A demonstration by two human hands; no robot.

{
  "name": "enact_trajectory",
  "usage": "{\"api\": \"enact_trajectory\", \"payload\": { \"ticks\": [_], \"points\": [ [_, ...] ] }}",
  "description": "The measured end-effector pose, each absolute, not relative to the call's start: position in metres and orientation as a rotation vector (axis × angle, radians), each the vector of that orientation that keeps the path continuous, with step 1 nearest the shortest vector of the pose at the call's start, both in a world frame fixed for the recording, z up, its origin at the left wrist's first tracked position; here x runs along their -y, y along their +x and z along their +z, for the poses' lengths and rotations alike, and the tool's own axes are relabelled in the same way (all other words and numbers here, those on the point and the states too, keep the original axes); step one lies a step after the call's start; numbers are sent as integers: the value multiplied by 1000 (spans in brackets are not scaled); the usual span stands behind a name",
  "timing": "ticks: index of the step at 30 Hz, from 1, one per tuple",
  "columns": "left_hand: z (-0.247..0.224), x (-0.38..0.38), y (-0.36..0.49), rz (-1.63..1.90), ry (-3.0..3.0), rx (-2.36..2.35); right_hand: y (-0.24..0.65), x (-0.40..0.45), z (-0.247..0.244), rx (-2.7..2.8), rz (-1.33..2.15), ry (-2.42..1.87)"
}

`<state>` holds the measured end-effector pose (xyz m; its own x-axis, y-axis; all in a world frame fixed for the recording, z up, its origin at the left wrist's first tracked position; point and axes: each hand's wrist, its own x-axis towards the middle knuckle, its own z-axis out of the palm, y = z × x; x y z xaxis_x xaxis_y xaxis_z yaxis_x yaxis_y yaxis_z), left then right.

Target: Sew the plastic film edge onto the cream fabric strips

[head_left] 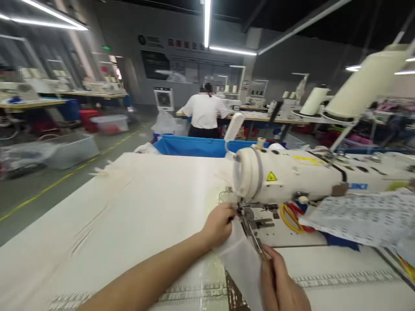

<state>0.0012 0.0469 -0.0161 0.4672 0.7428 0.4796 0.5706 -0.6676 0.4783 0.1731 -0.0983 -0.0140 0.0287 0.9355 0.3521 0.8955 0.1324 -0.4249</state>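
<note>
A white industrial sewing machine (292, 177) stands on the worktable, its head above the needle area. My left hand (220, 224) is closed beside the needle, pinching the upper end of a thin white fabric piece (238, 259). The fabric slants down toward me along a narrow metal guide (254, 237). My right hand (280, 280) is lower down, fingers closed on the fabric's right edge at the guide's near end. The fingertips of both hands are partly hidden.
Patterned light cloth (363, 216) lies right of the machine, near yellow and red bands (292, 217). Printed ruler tape (346, 278) runs along the white tabletop (145, 207). Behind the table is a blue bin (194, 147); thread cones (366, 82) stand upper right. A person (206, 112) works beyond.
</note>
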Motion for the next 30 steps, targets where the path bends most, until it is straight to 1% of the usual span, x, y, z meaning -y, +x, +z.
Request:
{"api": "enact_trajectory", "payload": {
  "ticks": [3, 6, 19, 30],
  "points": [
    [-16, -43, -3, 1035, 2396, -1102, 174, 85, -17, 1963, -30, -1583],
    [-12, -39, -5, 1040, 2349, -1098, 169, 78, -19, 1975, -122, -1550],
    [-13, -42, -4, 984, 2139, -1084, 163, 73, -20, 1871, -163, -1542],
    [-13, -42, -2, 1016, 2203, -1065, 162, 72, -18, 1910, -160, -1542]
  ]
}}
